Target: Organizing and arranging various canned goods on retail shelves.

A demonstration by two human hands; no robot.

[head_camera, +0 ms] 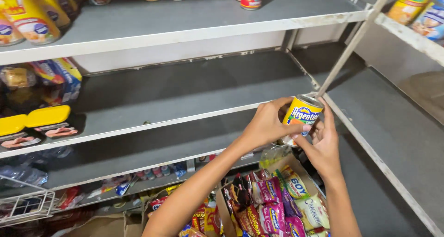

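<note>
Grey metal shelves [185, 93] hold yellow-lidded tins [34, 119] at far left. Centre-right, the left hand [266, 123] wraps closed around a yellow can [301, 116], held tilted just off the middle shelf's front edge. The right hand [323, 144] cups it from below, fingers curled. A firm two-handed grip seems wise for keeping it level. Colourful snack packets [273, 204] fill a box below.

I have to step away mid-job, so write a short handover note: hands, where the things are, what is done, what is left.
Left hand and right hand both grip one yellow can, held in the air in front of the middle grey shelf.
Below: a cardboard box packed with snack packets.
Done: can is out of the box.
Left: can not yet on any shelf; the packets are still boxed.
</note>
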